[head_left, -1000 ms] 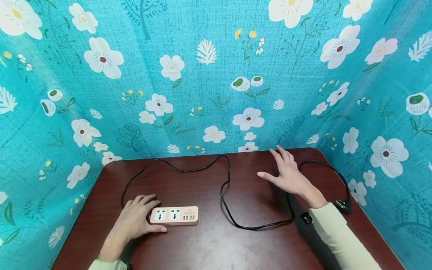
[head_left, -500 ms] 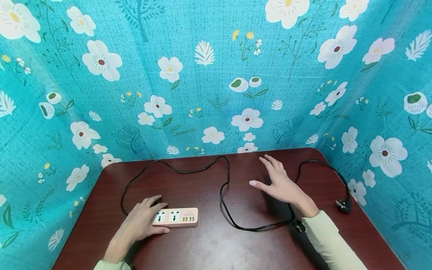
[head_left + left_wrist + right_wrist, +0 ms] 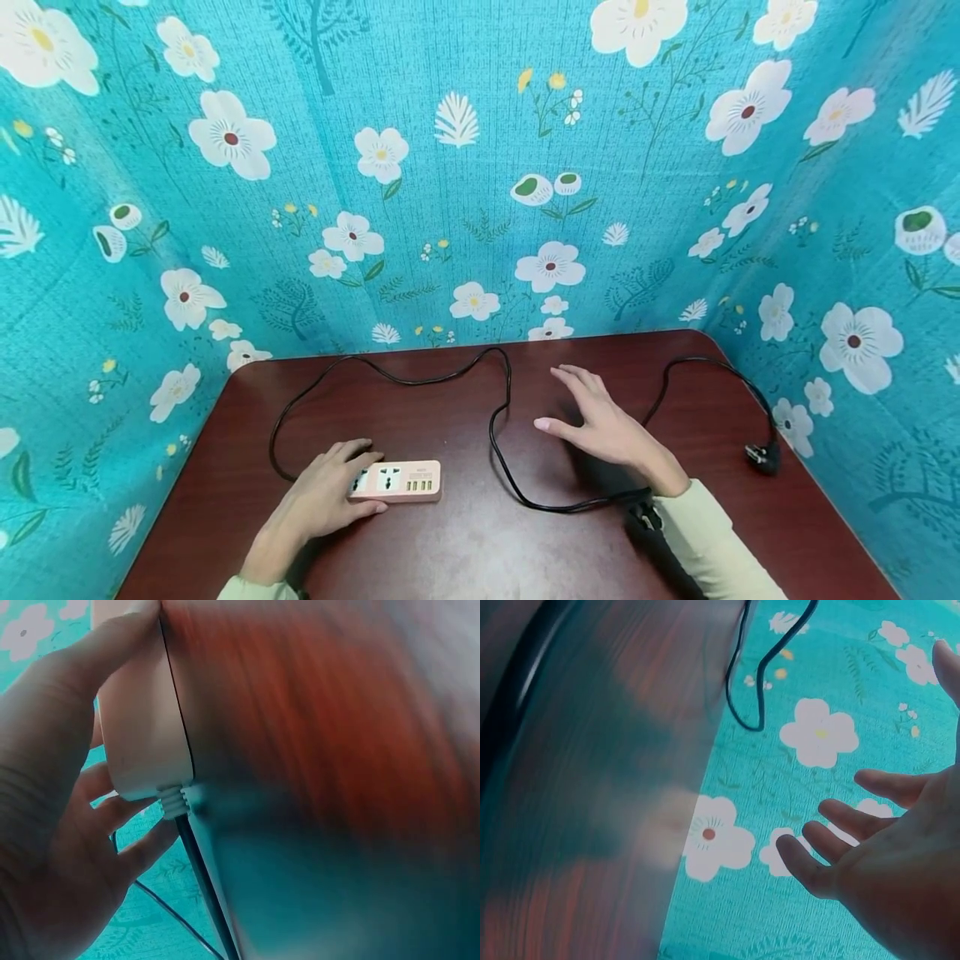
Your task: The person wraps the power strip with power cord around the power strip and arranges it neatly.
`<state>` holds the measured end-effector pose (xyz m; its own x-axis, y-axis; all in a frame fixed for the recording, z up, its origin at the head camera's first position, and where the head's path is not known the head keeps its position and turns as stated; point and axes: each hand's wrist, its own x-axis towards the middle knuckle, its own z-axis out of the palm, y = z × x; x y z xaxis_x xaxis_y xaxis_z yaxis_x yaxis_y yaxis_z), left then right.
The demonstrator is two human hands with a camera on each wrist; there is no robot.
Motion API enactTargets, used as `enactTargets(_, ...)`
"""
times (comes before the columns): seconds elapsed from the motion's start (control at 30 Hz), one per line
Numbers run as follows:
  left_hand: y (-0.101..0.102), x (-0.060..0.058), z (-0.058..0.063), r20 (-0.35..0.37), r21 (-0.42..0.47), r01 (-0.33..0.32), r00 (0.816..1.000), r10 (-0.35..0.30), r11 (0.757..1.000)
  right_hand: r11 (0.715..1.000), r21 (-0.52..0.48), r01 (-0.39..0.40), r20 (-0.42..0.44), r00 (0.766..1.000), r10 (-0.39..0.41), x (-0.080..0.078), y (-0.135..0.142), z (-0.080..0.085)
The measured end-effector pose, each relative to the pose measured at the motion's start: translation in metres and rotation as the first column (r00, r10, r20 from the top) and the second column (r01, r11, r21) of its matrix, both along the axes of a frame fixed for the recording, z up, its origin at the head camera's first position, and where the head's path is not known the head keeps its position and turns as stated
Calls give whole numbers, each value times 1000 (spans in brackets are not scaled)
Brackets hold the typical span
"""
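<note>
A pale pink power strip (image 3: pixel 408 479) with sockets and several USB ports lies flat on the dark red table. My left hand (image 3: pixel 315 496) spans its left end, thumb along the near side and fingers over the far side. In the left wrist view the thumb lies against the power strip (image 3: pixel 142 727), and the cord (image 3: pixel 201 874) leaves its end through a ribbed sleeve. My right hand (image 3: pixel 603 425) hovers over the right half of the table, fingers spread, holding nothing. Near it runs the black cord (image 3: pixel 501 454); in the right wrist view the right hand (image 3: pixel 885 855) is apart from it.
The cord loops along the back of the table (image 3: pixel 480 550) and passes under the right forearm. Its black plug (image 3: pixel 763 457) lies near the right edge. A blue flowered cloth (image 3: pixel 465 225) stands behind the table and at both sides.
My left hand has slid right over the end of the power strip, which stays in place. My right hand has moved left and nearer, fingers still spread.
</note>
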<state>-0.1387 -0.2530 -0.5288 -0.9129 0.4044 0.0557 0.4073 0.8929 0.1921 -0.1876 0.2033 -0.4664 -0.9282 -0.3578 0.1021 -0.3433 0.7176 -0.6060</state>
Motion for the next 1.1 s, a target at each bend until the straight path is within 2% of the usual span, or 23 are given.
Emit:
enactTargets(0.3,2,-5,1,20,-1,23,1000,-23,1000,999,-33,-35,-25,999,34,6,-7,2)
enactTargets(0.6,13,-6,4,-48,-48,40,998,-42,998,998,-51,-46,-26,999,45,12,-8,7)
enactTargets(0.93,27,-3,11,-89,-20,67,994,-69,998,996,-50,-75,-44,996,73,17,-13,7)
enactTargets(1.1,37,-2,19,-142,-6,86,986,-86,996,996,-49,-80,-41,996,78,20,-17,11)
